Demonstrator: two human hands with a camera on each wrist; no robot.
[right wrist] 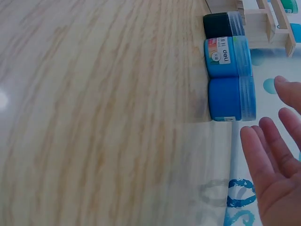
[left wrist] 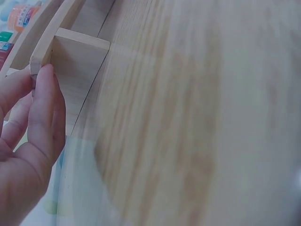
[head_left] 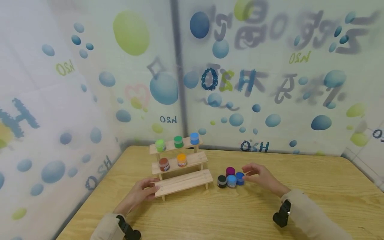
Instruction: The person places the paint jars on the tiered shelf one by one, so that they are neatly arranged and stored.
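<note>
My left hand (head_left: 143, 192) pinches the left end of the lowest step of a three-step wooden display rack (head_left: 184, 182); the left wrist view shows thumb and fingertips on the plank's end (left wrist: 41, 61). Beside the paint jars on the table, my right hand (head_left: 264, 178) has its fingers spread and holds nothing. Its fingertips are right by the dark blue jar (head_left: 240, 178). Grouped with that one are a light blue jar (head_left: 231, 181), a black jar (head_left: 222, 181) and a magenta jar (head_left: 230, 171). In the right wrist view the magenta jar is hidden.
The rack's top step bears a light green jar (head_left: 160, 145), a green jar (head_left: 178, 142) and a blue jar (head_left: 194, 138). On its middle step stand a brown-red jar (head_left: 164, 164) and an orange jar (head_left: 181, 160). A printed curtain (head_left: 270, 100) hangs behind the wooden table (head_left: 210, 216).
</note>
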